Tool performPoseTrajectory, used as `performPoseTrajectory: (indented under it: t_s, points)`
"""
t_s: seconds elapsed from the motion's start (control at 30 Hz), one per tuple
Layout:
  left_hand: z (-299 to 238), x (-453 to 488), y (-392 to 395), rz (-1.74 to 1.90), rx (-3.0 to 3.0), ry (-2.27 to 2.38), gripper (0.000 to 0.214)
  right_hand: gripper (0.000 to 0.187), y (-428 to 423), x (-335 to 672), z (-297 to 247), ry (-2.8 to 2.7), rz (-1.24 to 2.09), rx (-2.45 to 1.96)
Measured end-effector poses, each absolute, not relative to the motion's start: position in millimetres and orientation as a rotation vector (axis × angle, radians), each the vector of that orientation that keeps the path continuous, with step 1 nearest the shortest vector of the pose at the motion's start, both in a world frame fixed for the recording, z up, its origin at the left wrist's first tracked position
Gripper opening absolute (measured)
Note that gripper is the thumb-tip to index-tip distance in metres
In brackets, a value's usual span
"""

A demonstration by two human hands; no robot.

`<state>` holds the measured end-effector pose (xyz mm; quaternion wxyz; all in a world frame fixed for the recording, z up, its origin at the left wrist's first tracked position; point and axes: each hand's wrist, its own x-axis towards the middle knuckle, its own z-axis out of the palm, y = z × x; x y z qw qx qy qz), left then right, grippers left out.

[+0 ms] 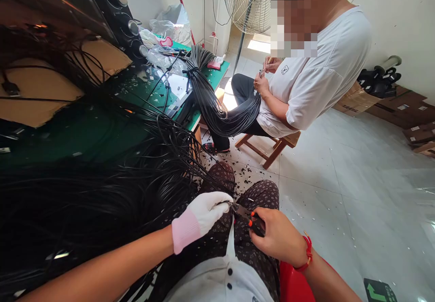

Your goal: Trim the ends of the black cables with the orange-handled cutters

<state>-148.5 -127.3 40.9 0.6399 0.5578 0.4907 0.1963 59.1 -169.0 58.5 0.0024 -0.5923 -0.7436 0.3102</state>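
My left hand [207, 212], in a white glove with a pink cuff, is closed in a pinch over my lap. Between its fingertips is the end of a black cable, mostly covered by thumb and fingers. My bare right hand [280, 237] grips pliers [242, 211] with black and orange handles. The jaws meet the left fingertips at the cable end; whether they bite on it is too small to tell. A large heap of black cables [159, 157] spreads across the table on my left and reaches towards my knees.
A co-worker [326, 80] sits on a wooden stool [288, 140], a cable bundle [217, 105] across the lap. The green table [136, 91] carries cardboard and plastic bags. Dark scraps litter the floor. A standing fan [246, 3] and boxes [390, 105] stand farther back.
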Motion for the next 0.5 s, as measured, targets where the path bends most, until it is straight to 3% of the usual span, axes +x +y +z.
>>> performPoseTrajectory:
  t_s: [0.3,0.5]
  points:
    - [38.6,-147.9,-127.2,0.423,1.292,1.134,0.024,0.014,-168.4,56.8,58.5,-2.32,1.009,-1.848]
    - [35.3,-147.4,-128.5,0.428,1.279,1.131,0.026,0.017,-166.3,60.3,58.5,-2.269,1.208,-1.828]
